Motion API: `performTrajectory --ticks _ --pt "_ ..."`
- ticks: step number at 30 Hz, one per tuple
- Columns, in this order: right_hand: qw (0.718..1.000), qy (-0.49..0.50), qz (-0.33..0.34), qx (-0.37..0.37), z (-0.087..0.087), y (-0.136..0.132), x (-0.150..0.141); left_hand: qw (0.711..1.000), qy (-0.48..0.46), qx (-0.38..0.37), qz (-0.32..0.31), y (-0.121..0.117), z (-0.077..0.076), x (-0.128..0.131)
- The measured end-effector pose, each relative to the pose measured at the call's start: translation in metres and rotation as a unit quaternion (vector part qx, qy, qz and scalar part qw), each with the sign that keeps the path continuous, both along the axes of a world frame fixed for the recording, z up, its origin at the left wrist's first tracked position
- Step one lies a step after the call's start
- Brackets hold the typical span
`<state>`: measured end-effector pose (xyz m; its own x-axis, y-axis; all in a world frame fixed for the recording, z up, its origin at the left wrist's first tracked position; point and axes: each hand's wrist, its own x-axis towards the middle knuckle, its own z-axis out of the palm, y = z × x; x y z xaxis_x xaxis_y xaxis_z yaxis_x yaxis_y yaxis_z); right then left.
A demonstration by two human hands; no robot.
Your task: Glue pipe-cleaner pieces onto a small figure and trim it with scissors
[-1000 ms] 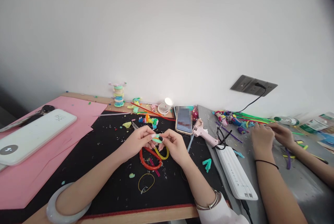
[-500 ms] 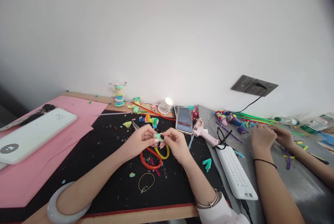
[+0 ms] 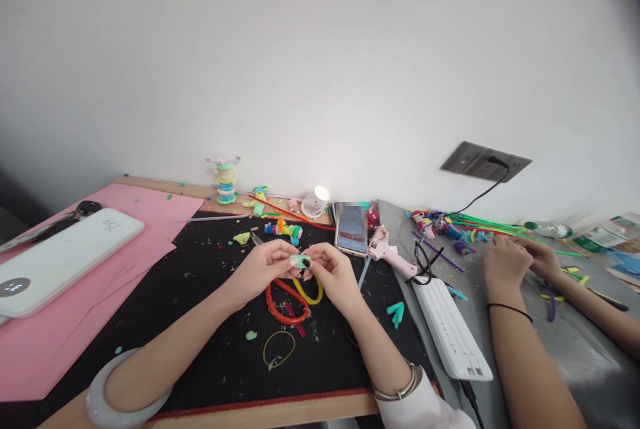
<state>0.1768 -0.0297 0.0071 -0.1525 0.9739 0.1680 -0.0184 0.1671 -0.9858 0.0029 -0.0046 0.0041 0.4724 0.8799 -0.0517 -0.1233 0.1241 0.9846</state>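
My left hand [image 3: 265, 268] and my right hand [image 3: 333, 274] meet over the black mat [image 3: 215, 342], fingertips pinched from both sides on a small light-green piece [image 3: 300, 260]. It looks soft, like pipe cleaner, but the fingers cover much of it. Just below lie scissors with a red and a yellow handle [image 3: 286, 320]; one blade tip shows beyond my left hand. Behind the hands rests a bundle of multicoloured pipe cleaner [image 3: 286, 230]. A yellow scrap [image 3: 242, 238] sits to its left, and a thin rubber band [image 3: 279, 350] lies nearer the front edge.
At the back stand a ribbon-like spool stack [image 3: 226, 184] and a paper cup [image 3: 316, 202]. A phone [image 3: 351, 229], a pink glue gun [image 3: 393, 257] and a white power strip [image 3: 453, 332] line the right. A co-worker's hands [image 3: 520, 259] work further right. Left is a white power bank [image 3: 75, 259] on pink paper.
The light-green piece has turned slightly in my fingers, and my hands have closed in around it a little. The whole view has shifted slightly; the other things lie as before.
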Motion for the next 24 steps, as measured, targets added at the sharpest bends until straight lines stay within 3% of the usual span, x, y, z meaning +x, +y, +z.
performTrajectory --ticks 6,19,24 --pt "0.999 0.0 0.019 -0.026 0.0009 0.0006 -0.0006 0.999 0.022 0.049 -0.002 0.001 -0.0016 0.0007" --pt "0.999 0.019 0.025 -0.011 0.0008 -0.0008 0.0004 0.998 -0.02 -0.046 -0.025 -0.0034 0.0051 0.0009" --pt "0.999 0.022 0.027 -0.014 -0.0005 -0.0011 0.0002 1.0 -0.018 -0.018 -0.011 -0.0025 0.0013 0.0005"
